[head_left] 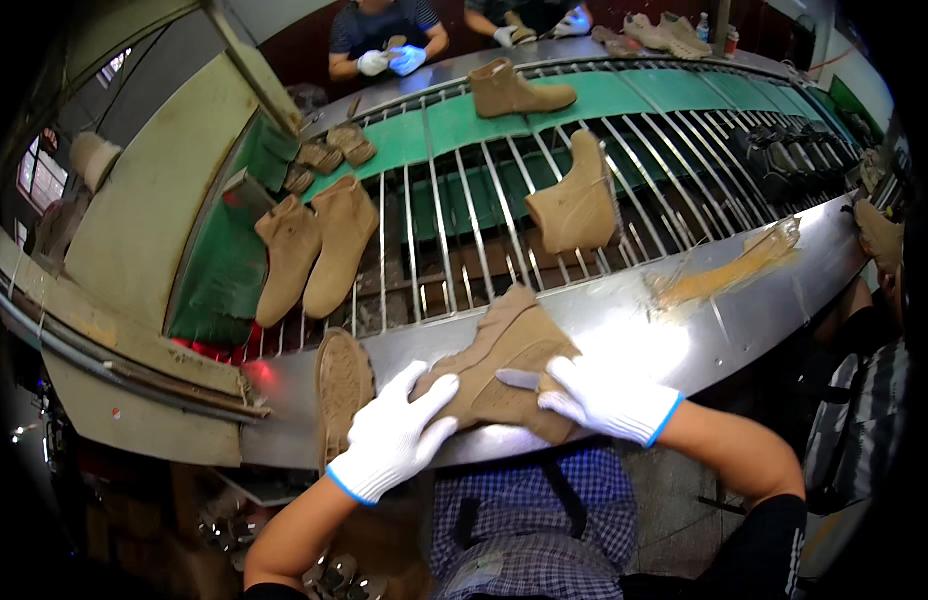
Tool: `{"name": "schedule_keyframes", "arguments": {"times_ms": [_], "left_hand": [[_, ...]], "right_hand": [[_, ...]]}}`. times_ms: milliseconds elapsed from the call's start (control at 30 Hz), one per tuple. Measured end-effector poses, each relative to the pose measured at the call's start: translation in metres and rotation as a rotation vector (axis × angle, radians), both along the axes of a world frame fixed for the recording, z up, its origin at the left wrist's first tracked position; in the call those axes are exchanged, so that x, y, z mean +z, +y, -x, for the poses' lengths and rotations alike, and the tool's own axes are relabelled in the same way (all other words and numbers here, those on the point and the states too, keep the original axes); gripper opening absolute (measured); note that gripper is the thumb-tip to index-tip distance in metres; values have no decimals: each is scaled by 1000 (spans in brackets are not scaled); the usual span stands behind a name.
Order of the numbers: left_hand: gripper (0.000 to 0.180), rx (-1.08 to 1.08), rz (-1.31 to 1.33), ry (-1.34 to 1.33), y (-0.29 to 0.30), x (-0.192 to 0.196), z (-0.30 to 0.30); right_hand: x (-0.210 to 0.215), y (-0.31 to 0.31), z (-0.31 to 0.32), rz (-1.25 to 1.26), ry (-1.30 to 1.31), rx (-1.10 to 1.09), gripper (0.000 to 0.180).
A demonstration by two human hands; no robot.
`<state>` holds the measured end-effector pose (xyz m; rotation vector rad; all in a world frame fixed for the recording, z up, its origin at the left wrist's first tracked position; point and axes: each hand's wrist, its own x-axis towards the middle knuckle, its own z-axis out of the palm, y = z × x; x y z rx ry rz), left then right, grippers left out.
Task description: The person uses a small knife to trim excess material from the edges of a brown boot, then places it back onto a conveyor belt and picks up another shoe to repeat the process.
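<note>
A tan ankle boot (514,345) lies on its side on the metal ledge in front of me. My left hand (399,430), in a white knit glove with a blue cuff, grips its toe end, fingers and thumb spread over it. In my right hand (602,397), gloved alike, is a short flat-bladed tool (518,379) like a knife. Its grey blade rests against or just over the boot's side; its handle is mostly hidden by my fingers. Left of my left hand, another tan shoe (344,385) shows its patterned sole.
Beyond the metal ledge (814,265) run metal bars and a green belt (404,140). Tan boots (574,200) stand on the bars, with a pair (319,250) at left. Dark shoes (794,155) sit at right. Two people with gloved hands (392,62) work across the line.
</note>
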<state>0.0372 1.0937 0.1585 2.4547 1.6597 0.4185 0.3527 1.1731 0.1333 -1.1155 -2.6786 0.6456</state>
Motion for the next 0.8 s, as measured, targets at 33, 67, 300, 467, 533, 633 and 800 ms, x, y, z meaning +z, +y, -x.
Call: {"name": "schedule_keyframes", "arguments": {"times_ms": [33, 67, 300, 467, 533, 633, 800], "left_hand": [[54, -52, -52, 38, 4, 6, -3], [48, -99, -149, 79, 17, 10, -7], [116, 157, 422, -14, 123, 8, -78], [122, 156, 440, -42, 125, -6, -85], [119, 151, 417, -33, 125, -10, -86], [106, 99, 314, -2, 123, -15, -83], [101, 57, 296, 34, 114, -20, -81]], "right_hand": [[11, -3, -10, 18, 29, 2, 37], [5, 4, -15, 101, 44, -64, 42], [-44, 37, -27, 427, 216, -374, 63], [-23, 56, -11, 453, 104, -310, 52], [-26, 50, -2, 12, 113, -55, 47], [-6, 39, 6, -102, 90, 23, 31], [25, 22, -6, 165, 40, -27, 47]]}}
